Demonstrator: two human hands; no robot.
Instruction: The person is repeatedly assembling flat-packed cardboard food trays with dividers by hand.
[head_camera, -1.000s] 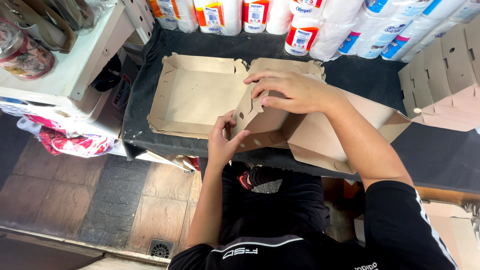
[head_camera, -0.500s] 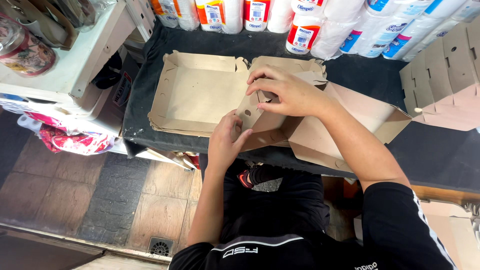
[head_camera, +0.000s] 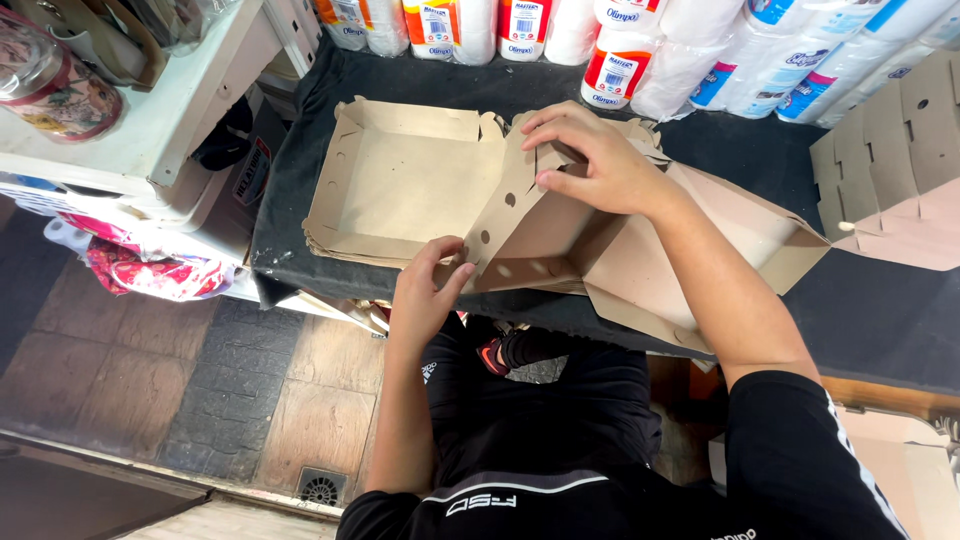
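Cardboard box (head_camera: 560, 235), brown and half-folded at frame centre on the dark counter (head_camera: 880, 320), looks light, thin and easily creased to us. Our left hand (head_camera: 425, 290) pinches its near perforated wall, our right hand (head_camera: 600, 165) presses the far flap; we would grip near the creases.

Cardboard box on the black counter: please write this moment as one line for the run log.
left hand: pinches near wall of cardboard box | right hand: presses far flap | box: half folded, on black counter | behind: paper rolls
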